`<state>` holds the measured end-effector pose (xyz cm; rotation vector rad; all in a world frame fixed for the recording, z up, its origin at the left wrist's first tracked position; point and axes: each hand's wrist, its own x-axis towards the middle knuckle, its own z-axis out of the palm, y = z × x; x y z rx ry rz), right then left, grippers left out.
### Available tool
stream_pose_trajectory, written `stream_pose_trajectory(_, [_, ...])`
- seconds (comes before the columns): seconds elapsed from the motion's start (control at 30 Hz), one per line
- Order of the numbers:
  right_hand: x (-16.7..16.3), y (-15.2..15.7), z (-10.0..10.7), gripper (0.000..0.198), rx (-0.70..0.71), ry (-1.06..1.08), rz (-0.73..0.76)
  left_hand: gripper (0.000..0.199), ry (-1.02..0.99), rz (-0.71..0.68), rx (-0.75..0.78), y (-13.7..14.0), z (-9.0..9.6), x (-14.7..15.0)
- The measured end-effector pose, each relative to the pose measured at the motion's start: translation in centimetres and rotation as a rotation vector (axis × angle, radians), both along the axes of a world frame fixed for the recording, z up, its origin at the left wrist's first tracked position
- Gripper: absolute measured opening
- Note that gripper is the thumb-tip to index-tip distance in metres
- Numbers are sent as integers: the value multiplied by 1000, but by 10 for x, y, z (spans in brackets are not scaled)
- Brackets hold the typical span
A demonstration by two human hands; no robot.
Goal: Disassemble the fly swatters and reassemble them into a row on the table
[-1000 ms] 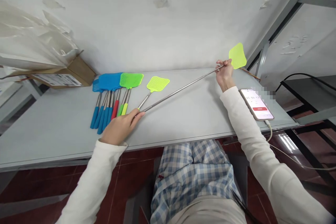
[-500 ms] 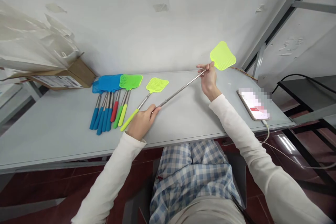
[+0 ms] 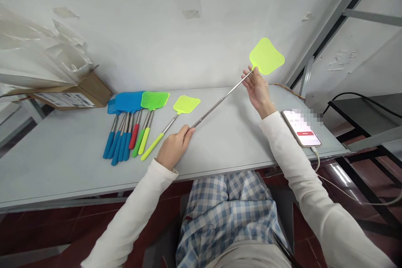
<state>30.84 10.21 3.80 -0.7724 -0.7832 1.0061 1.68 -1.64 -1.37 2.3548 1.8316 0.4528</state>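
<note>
A yellow fly swatter (image 3: 223,99) with a long extended metal rod slants up to the right across the table. My left hand (image 3: 174,144) is closed round its lower end, and the grip is hidden inside the fist. Just below the mesh head, my right hand (image 3: 258,91) pinches the neck between thumb and finger, its other fingers loosely spread. Left of the rod, a second yellow fly swatter (image 3: 186,104) with a shorter rod lies flat, its handle close to my left hand. Further left is a row of blue (image 3: 128,102), red-handled and green (image 3: 154,100) fly swatters.
The grey table (image 3: 78,176) runs along a white wall. A cardboard box (image 3: 91,88) and plastic wrapping (image 3: 31,50) are at the back left. A phone (image 3: 301,127) with a charging cable lies at the right. A metal frame (image 3: 309,73) rises behind it.
My right hand and the swatter's head have risen slightly, and that hand's fingers are more spread. My left hand keeps its hold. The whole view has shifted a little.
</note>
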Motion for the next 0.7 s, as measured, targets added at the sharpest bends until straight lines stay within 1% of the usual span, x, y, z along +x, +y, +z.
stream_pose_trajectory(0.1, [1, 0, 2, 32, -13, -40, -43, 32, 19, -21, -22, 1, -1, 7])
stream_pose_trajectory(0.27, [13, 6, 8, 31, -61, -20, -17, 30, 22, -43, -43, -3, -5, 10])
stream_pose_trajectory(0.37, [14, 13, 3, 33, -76, -1, -7, 28, 13, -36, -63, -5, -6, 12])
stream_pose_trajectory(0.47, [11, 15, -4, 39, -45, -17, -23, 28, 30, -28, -67, -6, -6, 13])
stream_pose_trajectory(0.57, [10, 10, -5, 42, -24, -15, -51, 29, 53, -30, -56, -6, -6, 12])
stream_pose_trajectory(0.7, [6, -3, 0, 42, -11, -38, -53, 30, 26, -54, -44, -3, -5, 14])
